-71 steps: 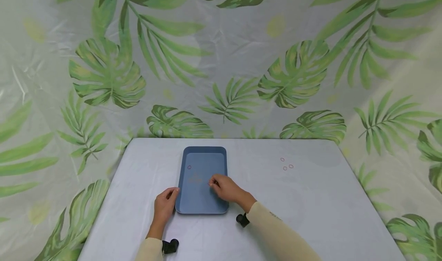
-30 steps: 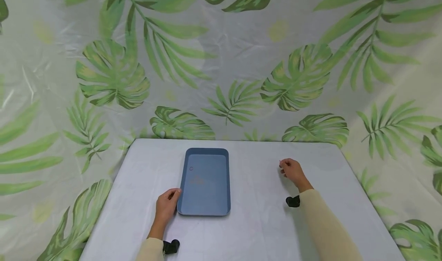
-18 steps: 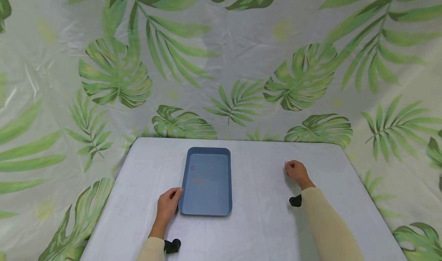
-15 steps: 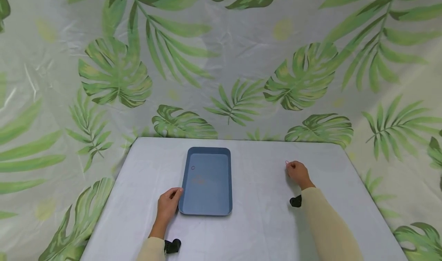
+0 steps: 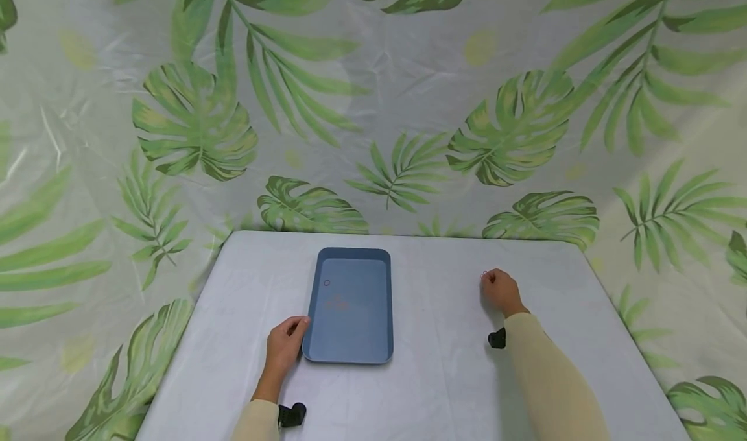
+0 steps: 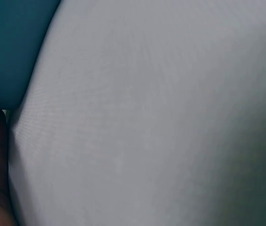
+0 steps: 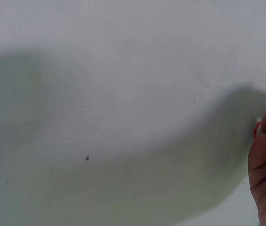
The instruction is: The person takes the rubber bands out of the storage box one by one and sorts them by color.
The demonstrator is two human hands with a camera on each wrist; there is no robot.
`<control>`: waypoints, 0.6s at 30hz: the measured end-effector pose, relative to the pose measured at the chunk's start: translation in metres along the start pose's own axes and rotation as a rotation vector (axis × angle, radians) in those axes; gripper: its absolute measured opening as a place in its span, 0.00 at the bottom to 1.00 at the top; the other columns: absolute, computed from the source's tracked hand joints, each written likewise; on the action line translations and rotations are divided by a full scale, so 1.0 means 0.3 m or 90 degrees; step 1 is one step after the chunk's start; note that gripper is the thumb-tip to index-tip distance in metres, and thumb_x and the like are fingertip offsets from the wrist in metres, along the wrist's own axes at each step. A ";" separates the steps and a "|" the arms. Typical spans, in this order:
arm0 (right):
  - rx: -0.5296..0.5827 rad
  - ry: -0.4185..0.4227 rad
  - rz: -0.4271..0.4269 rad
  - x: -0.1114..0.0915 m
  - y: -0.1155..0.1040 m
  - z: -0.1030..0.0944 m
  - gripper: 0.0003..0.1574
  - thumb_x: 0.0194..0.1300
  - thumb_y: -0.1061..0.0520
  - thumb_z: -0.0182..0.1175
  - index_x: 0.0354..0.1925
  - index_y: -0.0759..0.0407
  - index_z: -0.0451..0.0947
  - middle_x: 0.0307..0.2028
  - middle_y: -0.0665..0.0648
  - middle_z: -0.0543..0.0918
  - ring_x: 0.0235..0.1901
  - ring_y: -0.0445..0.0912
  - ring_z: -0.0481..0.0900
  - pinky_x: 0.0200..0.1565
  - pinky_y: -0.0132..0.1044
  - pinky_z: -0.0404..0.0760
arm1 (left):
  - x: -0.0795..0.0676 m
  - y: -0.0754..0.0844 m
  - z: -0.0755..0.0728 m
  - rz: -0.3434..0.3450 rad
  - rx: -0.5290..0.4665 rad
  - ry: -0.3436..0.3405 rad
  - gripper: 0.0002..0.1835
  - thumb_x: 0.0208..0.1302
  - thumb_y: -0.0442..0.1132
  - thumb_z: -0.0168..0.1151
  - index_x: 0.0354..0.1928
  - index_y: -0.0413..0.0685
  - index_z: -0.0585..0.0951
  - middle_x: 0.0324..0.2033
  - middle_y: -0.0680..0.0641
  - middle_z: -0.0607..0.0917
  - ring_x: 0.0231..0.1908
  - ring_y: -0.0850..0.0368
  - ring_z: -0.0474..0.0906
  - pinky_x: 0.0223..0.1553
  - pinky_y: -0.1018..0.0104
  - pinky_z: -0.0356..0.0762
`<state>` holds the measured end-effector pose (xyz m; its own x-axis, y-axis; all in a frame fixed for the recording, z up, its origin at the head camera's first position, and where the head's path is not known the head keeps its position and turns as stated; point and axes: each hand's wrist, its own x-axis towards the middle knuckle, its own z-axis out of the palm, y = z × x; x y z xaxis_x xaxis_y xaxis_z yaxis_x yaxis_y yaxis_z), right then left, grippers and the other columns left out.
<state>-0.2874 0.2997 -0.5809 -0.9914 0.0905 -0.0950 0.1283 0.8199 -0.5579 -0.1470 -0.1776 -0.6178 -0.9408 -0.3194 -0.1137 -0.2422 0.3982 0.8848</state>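
Observation:
A blue rectangular tray [image 5: 362, 331] lies on the white table. Inside it, toward the far left, is a thin red rubber band [image 5: 324, 283]. My left hand [image 5: 283, 347] holds the tray's left rim near the front corner, thumb and fingers at the edge. Over on the right of the table, my right hand [image 5: 500, 290] pinches red rubber band [image 7: 256, 130] between thumb and index finger; only a bit of it shows in the right wrist view. Red loops [image 5: 484, 274] show at those fingertips in the head view; I cannot tell how many.
The white tablecloth [image 5: 434, 337] stretches between the tray and my right hand. A leaf-printed curtain [image 5: 403, 104] hangs behind the table's far edge. Black wrist cameras [image 5: 292, 416] sit on both forearms.
My right hand has gone from above the tray to the red rubber bands on the right, where it pinches. Lately it shifts only slightly. My left hand stays at the tray rim.

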 end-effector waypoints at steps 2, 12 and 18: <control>0.009 0.000 -0.002 0.003 -0.009 -0.003 0.18 0.73 0.55 0.45 0.42 0.69 0.75 0.41 0.69 0.81 0.41 0.58 0.77 0.46 0.51 0.74 | 0.001 0.001 -0.001 0.001 0.002 -0.001 0.16 0.69 0.49 0.62 0.46 0.45 0.87 0.38 0.45 0.88 0.35 0.61 0.76 0.39 0.68 0.74; 0.020 -0.006 0.024 0.006 -0.001 -0.013 0.16 0.71 0.60 0.48 0.47 0.70 0.76 0.48 0.71 0.80 0.49 0.62 0.76 0.55 0.56 0.73 | 0.003 0.001 0.002 0.004 0.003 -0.003 0.17 0.70 0.50 0.61 0.47 0.45 0.87 0.40 0.45 0.88 0.37 0.60 0.77 0.40 0.67 0.75; 0.045 0.010 0.055 -0.006 0.001 -0.015 0.17 0.71 0.60 0.47 0.49 0.70 0.76 0.50 0.72 0.79 0.49 0.62 0.75 0.54 0.56 0.73 | 0.000 -0.005 0.001 0.001 0.002 0.000 0.17 0.69 0.50 0.62 0.47 0.44 0.87 0.39 0.45 0.88 0.36 0.60 0.77 0.39 0.67 0.74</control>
<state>-0.2858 0.3023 -0.5773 -0.9769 0.1679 -0.1321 0.2136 0.7669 -0.6052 -0.1467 -0.1780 -0.6191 -0.9413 -0.3185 -0.1117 -0.2406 0.4010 0.8839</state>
